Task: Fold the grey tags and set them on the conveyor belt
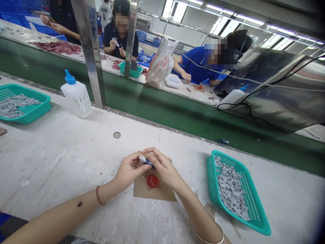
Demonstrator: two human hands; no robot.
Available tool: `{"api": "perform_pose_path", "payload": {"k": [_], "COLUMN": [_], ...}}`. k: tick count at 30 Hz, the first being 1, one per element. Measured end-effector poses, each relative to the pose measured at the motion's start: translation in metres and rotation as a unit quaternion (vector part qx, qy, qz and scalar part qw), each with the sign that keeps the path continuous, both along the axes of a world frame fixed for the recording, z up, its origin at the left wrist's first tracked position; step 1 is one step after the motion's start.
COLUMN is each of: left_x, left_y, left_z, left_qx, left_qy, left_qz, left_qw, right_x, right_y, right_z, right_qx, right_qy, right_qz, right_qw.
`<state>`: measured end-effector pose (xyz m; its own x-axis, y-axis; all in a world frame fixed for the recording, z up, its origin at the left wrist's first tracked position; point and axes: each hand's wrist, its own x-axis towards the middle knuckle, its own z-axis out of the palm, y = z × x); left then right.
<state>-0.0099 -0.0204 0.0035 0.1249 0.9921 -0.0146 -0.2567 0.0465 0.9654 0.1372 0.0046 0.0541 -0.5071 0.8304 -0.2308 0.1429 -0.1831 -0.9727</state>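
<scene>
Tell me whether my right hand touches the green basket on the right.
Apart: the head view shows tabletop between the right hand and the green basket.

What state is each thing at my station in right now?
Left hand: fingers closed on the piece
Right hand: fingers on the same piece
Piece: held, partly hidden
Card: flat, red blob on it
Red blob: glossy
Bottle: upright, blue top on
Metal cap: lying flat
Left basket: partly filled, cut off by the frame
Right basket: partly filled
</scene>
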Motion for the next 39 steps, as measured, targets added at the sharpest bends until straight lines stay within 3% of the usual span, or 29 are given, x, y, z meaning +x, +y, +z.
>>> {"api": "perform_pose_path", "payload": {"k": [9, 15, 24, 26, 30, 33, 36, 39], "left_x": [-0.002, -0.005, -0.005, -0.007, -0.017, -0.030, -0.044, -0.057], "left_y": [0.001, 0.000, 0.000, 0.001, 0.010, 0.022, 0.034, 0.041], "left_z": [0.004, 0.005, 0.004, 0.006, 0.015, 0.021, 0.024, 0.029], "left_qx": [-0.026, -0.013, -0.007, 0.001, -0.034, -0.078, -0.105, -0.130], "left_qy": [-0.039, -0.021, -0.016, -0.036, -0.110, -0.154, -0.123, 0.000], "left_qz": [-0.020, -0.020, -0.026, -0.030, 0.055, 0.119, 0.164, 0.178], "left_qw": [0.999, 0.999, 1.000, 0.999, 0.992, 0.978, 0.973, 0.975], "right_x": [-0.011, -0.005, -0.009, -0.002, 0.042, 0.102, 0.168, 0.215], "right_y": [-0.005, -0.004, -0.008, -0.007, -0.003, -0.003, -0.008, -0.014], "right_z": [0.000, 0.005, 0.004, 0.005, 0.022, 0.034, 0.033, 0.020], "right_qx": [-0.044, -0.062, -0.048, -0.009, 0.175, 0.258, 0.234, 0.146], "right_qy": [0.052, 0.065, 0.058, 0.030, -0.108, -0.234, -0.380, -0.480], "right_qz": [-0.062, -0.010, -0.023, -0.020, -0.060, -0.189, -0.309, -0.323], "right_qw": [0.996, 0.996, 0.997, 0.999, 0.977, 0.918, 0.840, 0.802]}}
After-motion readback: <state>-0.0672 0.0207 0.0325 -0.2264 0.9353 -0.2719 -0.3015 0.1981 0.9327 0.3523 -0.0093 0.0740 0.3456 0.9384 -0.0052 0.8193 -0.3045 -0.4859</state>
